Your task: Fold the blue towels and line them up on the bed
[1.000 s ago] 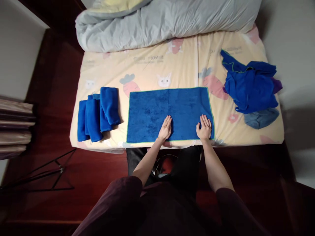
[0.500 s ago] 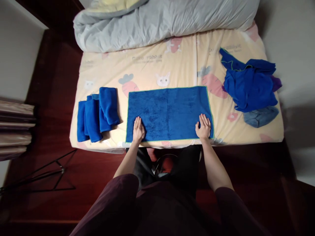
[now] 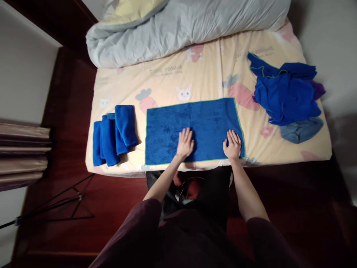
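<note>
A blue towel (image 3: 164,130) with a green edge lies spread out along the near side of the bed. Near its middle, my left hand (image 3: 185,143) rests flat on the cloth with the fingers stretched. My right hand (image 3: 232,145) lies flat close to the towel's right edge, thumb apart from the fingers. Neither hand grips anything. To the left of the spread towel, several folded blue towels (image 3: 126,124) overlap one another. A loose heap of blue towels (image 3: 287,96) lies on the right side of the bed.
The bed (image 3: 164,83) has a cream sheet printed with carrots and rabbits. A grey quilt (image 3: 150,41) is bunched along the far side. Beside the heap lies a grey-blue cloth bundle (image 3: 301,130). A black tripod (image 3: 79,196) stands on the floor at left, near a curtain (image 3: 25,156).
My left hand has moved right across the towel, from its left part to near the middle. My right hand stays by the right edge. The camera view has shifted slightly.
</note>
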A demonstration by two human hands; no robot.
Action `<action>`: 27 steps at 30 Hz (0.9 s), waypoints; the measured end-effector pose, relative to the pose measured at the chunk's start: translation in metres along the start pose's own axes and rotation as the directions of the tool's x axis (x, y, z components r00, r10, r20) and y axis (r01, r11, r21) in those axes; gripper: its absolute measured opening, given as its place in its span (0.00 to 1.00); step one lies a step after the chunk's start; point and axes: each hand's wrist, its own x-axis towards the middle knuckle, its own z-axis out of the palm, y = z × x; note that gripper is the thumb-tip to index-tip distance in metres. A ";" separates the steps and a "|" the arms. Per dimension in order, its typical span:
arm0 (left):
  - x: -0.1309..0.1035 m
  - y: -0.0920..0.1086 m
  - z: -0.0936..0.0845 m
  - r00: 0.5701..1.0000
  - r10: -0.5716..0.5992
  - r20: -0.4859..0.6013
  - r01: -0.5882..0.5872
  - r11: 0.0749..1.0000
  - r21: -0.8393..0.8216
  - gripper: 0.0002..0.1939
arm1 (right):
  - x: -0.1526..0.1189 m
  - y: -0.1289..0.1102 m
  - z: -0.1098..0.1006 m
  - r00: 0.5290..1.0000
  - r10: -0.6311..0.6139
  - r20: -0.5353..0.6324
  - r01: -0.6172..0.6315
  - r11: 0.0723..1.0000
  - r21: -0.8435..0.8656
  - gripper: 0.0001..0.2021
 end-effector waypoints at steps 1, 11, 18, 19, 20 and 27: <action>0.017 0.020 0.012 0.997 0.072 0.025 -0.072 0.997 -0.022 0.32 | 0.000 0.000 0.000 1.000 0.002 0.003 -0.002 1.000 0.000 0.28; 0.081 -0.031 0.001 0.996 0.082 0.030 -0.082 0.997 0.001 0.31 | 0.000 -0.001 -0.001 1.000 0.004 0.019 -0.004 1.000 -0.014 0.29; 0.084 -0.111 -0.048 0.985 -0.171 -0.034 0.174 0.978 0.113 0.32 | 0.001 -0.002 -0.004 0.999 0.018 0.043 -0.017 1.000 -0.023 0.29; 0.085 -0.120 -0.054 0.979 -0.198 -0.040 0.202 0.971 0.130 0.33 | 0.001 -0.003 -0.004 0.999 0.018 0.043 -0.017 1.000 -0.022 0.28; 0.086 -0.129 -0.058 0.974 -0.224 -0.045 0.228 0.963 0.147 0.33 | 0.001 -0.003 -0.004 0.999 0.019 0.044 -0.018 1.000 -0.021 0.28; 0.092 -0.185 -0.095 0.927 -0.370 -0.058 0.373 0.894 0.250 0.33 | 0.000 -0.002 -0.004 0.997 0.030 0.066 -0.029 0.999 -0.016 0.29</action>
